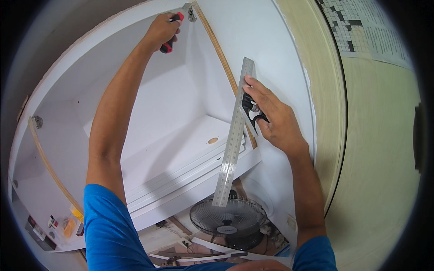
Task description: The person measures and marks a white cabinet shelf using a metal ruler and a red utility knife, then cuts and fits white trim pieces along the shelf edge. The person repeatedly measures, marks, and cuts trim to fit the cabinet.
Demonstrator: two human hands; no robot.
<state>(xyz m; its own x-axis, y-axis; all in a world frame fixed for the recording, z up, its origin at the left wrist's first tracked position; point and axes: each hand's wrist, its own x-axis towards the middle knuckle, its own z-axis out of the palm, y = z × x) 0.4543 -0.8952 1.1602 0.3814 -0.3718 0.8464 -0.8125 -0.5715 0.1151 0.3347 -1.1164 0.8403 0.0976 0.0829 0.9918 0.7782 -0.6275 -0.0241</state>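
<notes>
Right hand (279, 121) fingers are wrapped around the black head and along the upper blade of a combination square (233, 144), held up near the brown edge strip (220, 54) of the white panel (262, 40) at right. Its steel blade is long, straight and silvery gray, with fine dark graduations along its length and a bright glare patch low down; it slants from upper right to lower left, its lower end showing in front of the black fan (227, 222). The dark head sits partly behind the fingers.

Left hand (162, 32) is closed around a red-and-black tool handle (167, 47), high inside the white cabinet (167, 90), near a metal hinge (192, 16). The tool's working end cannot be made out clearly.
</notes>
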